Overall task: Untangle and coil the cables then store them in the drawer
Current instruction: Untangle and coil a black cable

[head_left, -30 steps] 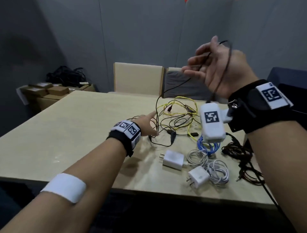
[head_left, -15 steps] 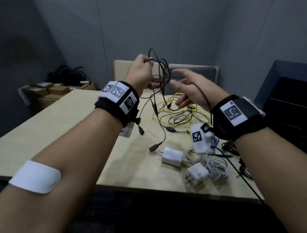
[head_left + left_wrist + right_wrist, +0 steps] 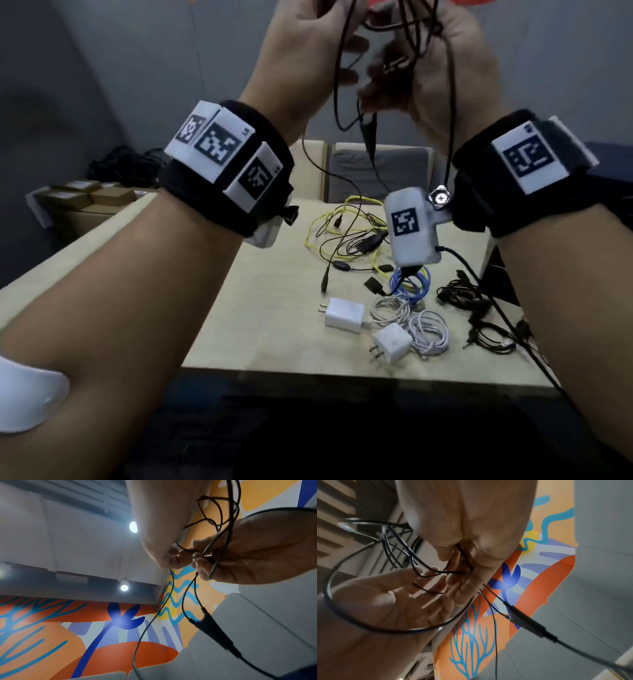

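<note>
A thin black cable hangs from both raised hands at the top of the head view, its Y-splitter (image 3: 369, 137) dangling between my wrists. My left hand (image 3: 342, 58) pinches strands with curled fingers, as the left wrist view shows (image 3: 176, 553). A wide loop of the cable circles my right hand (image 3: 387, 78), whose fingers are blurred. In the right wrist view the right hand (image 3: 447, 582) shows its palm with strands crossing the fingers, meeting the left hand (image 3: 458, 555). The cable's lower end trails onto the table into a yellow and black tangle (image 3: 342, 219). No drawer is in view.
On the beige table (image 3: 257, 325) lie two white chargers (image 3: 344, 314) (image 3: 392, 342), coiled white cables (image 3: 428, 332), a blue coil (image 3: 411, 282) and black cable bundles (image 3: 459, 296) at the right edge. Chairs (image 3: 380, 168) stand behind the table. Cardboard boxes (image 3: 102, 198) sit far left.
My left hand left the table and joined the right hand on the black cable. Both hands then rose higher and closer, lifting more cable off the table.
</note>
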Motion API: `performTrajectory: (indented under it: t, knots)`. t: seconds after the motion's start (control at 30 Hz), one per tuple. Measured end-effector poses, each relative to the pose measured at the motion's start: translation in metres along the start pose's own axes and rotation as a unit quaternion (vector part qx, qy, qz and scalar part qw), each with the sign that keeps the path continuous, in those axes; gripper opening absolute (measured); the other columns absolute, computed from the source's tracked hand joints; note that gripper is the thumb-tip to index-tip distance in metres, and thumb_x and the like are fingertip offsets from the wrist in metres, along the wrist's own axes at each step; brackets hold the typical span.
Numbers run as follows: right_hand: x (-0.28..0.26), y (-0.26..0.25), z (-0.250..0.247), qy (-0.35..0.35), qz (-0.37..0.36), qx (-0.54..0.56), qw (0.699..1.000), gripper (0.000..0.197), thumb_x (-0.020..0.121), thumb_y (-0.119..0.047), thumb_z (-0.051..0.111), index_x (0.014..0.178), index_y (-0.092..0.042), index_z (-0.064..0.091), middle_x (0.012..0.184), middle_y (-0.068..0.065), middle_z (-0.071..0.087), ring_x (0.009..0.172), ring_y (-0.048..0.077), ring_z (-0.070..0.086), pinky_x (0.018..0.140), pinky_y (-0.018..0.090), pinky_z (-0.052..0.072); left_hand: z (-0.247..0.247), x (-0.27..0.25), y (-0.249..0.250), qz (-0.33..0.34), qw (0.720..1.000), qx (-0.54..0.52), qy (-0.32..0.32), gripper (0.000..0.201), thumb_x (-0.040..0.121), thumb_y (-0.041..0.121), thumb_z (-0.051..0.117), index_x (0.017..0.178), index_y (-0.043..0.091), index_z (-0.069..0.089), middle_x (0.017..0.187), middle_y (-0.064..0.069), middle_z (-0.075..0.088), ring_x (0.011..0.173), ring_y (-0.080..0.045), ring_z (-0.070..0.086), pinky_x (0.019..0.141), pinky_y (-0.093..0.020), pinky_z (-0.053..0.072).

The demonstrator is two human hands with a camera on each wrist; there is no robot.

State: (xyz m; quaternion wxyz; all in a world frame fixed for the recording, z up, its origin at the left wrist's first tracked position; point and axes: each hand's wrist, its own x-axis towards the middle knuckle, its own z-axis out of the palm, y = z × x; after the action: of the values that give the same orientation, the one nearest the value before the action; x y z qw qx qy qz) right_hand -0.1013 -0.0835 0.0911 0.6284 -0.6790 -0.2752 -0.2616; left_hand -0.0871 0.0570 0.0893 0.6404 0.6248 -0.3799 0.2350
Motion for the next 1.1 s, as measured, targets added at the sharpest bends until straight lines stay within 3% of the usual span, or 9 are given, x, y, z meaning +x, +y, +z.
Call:
performTrajectory:
  t: [0.17, 0.27, 0.37, 0.5, 0.63, 0.77, 0.93, 1.03, 1.1]
  knots:
    - [-0.01, -0.029, -0.013, 0.001, -0.008, -0.045, 0.999, 0.026, 0.09, -0.025, 0.034, 0.077, -0.008, 0.051, 0.072, 0.004, 0.052, 0.062, 0.012, 0.064, 0.066, 0.027, 0.053, 0.013, -0.012, 0.027, 0.056, 0.998, 0.032, 0.001, 0.011, 0.098, 0.013, 0.045, 0.095, 0.007, 0.054, 0.085, -0.003, 0.057, 0.071, -0.009, 0.058, 0.061, -0.019, 0.044]
    - [-0.032, -0.048, -0.023, 0.007, -0.01, -0.047, 0.999, 0.029, 0.098, -0.024, 0.036, 0.089, -0.002, 0.052, 0.071, 0.003, 0.055, 0.064, 0.018, 0.065, 0.064, 0.031, 0.055, 0.022, -0.03, 0.043, 0.069, 0.996, 0.039, -0.03, 0.02, 0.101, 0.014, 0.04, 0.087, 0.012, 0.054, 0.072, 0.0, 0.054, 0.061, -0.006, 0.051, 0.055, -0.018, 0.037]
    - [-0.072, -0.066, -0.029, 0.042, 0.022, -0.051, 0.998, 0.024, 0.105, -0.022, 0.038, 0.11, -0.003, 0.053, 0.066, 0.005, 0.055, 0.06, 0.025, 0.062, 0.059, 0.036, 0.054, 0.033, -0.057, 0.054, 0.004, 0.998, -0.013, -0.055, 0.029, 0.103, 0.017, 0.039, 0.079, 0.013, 0.055, 0.056, 0.001, 0.044, 0.05, -0.011, 0.038, 0.048, -0.025, 0.025]
    - [-0.129, -0.077, -0.037, 0.064, 0.078, -0.048, 0.994, 0.022, 0.106, -0.024, 0.038, 0.098, -0.012, 0.055, 0.06, 0.007, 0.054, 0.05, 0.027, 0.057, 0.048, 0.035, 0.05, 0.055, -0.099, 0.058, -0.081, 0.985, -0.126, -0.09, 0.032, 0.101, 0.023, 0.04, 0.076, 0.011, 0.056, 0.049, 0.002, 0.038, 0.051, -0.016, 0.028, 0.053, -0.035, 0.018]
    - [-0.174, -0.067, -0.055, 0.092, 0.158, -0.016, 0.983, 0.019, 0.105, -0.02, 0.039, 0.095, -0.016, 0.055, 0.059, 0.009, 0.055, 0.043, 0.026, 0.056, 0.041, 0.032, 0.048, 0.083, -0.132, 0.054, -0.163, 0.96, -0.19, -0.127, 0.035, 0.103, 0.027, 0.038, 0.077, 0.012, 0.054, 0.05, 0.003, 0.03, 0.053, -0.016, 0.025, 0.046, -0.023, 0.032]
    - [-0.215, -0.041, -0.077, 0.082, 0.236, -0.022, 0.968, 0.021, 0.104, -0.025, 0.039, 0.101, -0.013, 0.056, 0.065, 0.012, 0.054, 0.045, 0.026, 0.056, 0.043, 0.03, 0.047, 0.112, -0.164, 0.022, -0.225, 0.954, -0.107, -0.164, 0.032, 0.102, 0.03, 0.041, 0.076, 0.017, 0.054, 0.056, 0.004, 0.033, 0.052, -0.008, 0.032, 0.046, -0.019, 0.036]
    - [-0.255, -0.006, -0.109, 0.122, 0.305, 0.006, 0.945, 0.026, 0.104, -0.027, 0.036, 0.112, -0.014, 0.057, 0.061, 0.012, 0.052, 0.043, 0.025, 0.055, 0.04, 0.028, 0.048, 0.136, -0.201, -0.037, -0.27, 0.94, 0.023, -0.206, 0.031, 0.1, 0.026, 0.049, 0.092, -0.003, 0.058, 0.074, -0.006, 0.049, 0.067, -0.017, 0.043, 0.062, -0.031, 0.036]
    - [-0.269, 0.02, -0.111, 0.132, 0.349, 0.011, 0.928, 0.024, 0.105, -0.023, 0.035, 0.104, -0.017, 0.058, 0.053, 0.008, 0.052, 0.041, 0.025, 0.054, 0.039, 0.026, 0.047, 0.143, -0.217, -0.075, -0.25, 0.926, 0.202, -0.2, 0.029, 0.099, 0.034, 0.049, 0.099, 0.011, 0.065, 0.098, -0.008, 0.058, 0.096, -0.024, 0.055, 0.087, -0.037, 0.044]
    - [-0.274, 0.036, -0.108, 0.135, 0.362, -0.008, 0.922, 0.023, 0.106, -0.019, 0.035, 0.104, -0.017, 0.058, 0.051, 0.006, 0.052, 0.041, 0.025, 0.054, 0.038, 0.027, 0.047, 0.143, -0.227, -0.087, -0.272, 0.882, 0.332, -0.194, 0.03, 0.099, 0.041, 0.045, 0.117, 0.025, 0.063, 0.126, -0.009, 0.046, 0.123, -0.029, 0.038, 0.104, -0.041, 0.034]
